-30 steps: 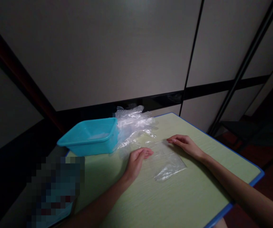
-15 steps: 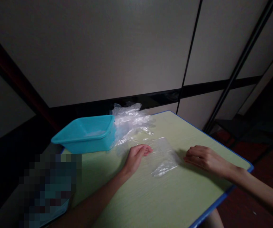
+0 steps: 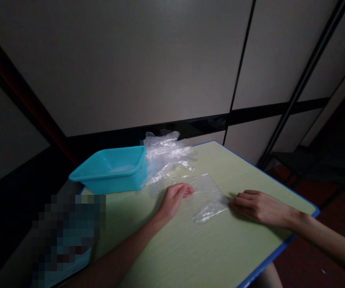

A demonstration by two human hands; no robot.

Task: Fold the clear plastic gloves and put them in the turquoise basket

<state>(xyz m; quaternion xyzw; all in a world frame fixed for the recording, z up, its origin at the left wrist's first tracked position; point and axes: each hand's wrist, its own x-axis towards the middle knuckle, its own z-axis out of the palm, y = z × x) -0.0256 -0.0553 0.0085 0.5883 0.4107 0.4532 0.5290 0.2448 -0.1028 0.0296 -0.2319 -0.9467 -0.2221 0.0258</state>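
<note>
A thin clear plastic glove (image 3: 210,200) lies spread on the pale green tabletop between my hands. At its left side my left hand (image 3: 175,199) rests on edge, fingers drawn together with the thumb against them, closed on the plastic. My right hand (image 3: 255,206) is low over the table, palm down, with curled fingers pinched at the glove's right edge; the fingertips are partly hidden. Behind my left hand sits a loose pile of similar clear gloves (image 3: 169,150), against the side of a turquoise plastic basin (image 3: 115,184).
The green table (image 3: 172,252) has a blue rim. A light cabinet front (image 3: 148,68) with a black band stands close behind it. At the lower left is a pixelated bluish object (image 3: 73,240). A dark stool or chair (image 3: 298,164) is off to the right.
My right hand has shifted slightly left and down, so its fingertips now meet the glove's right edge. My left hand has kept its place at the glove.
</note>
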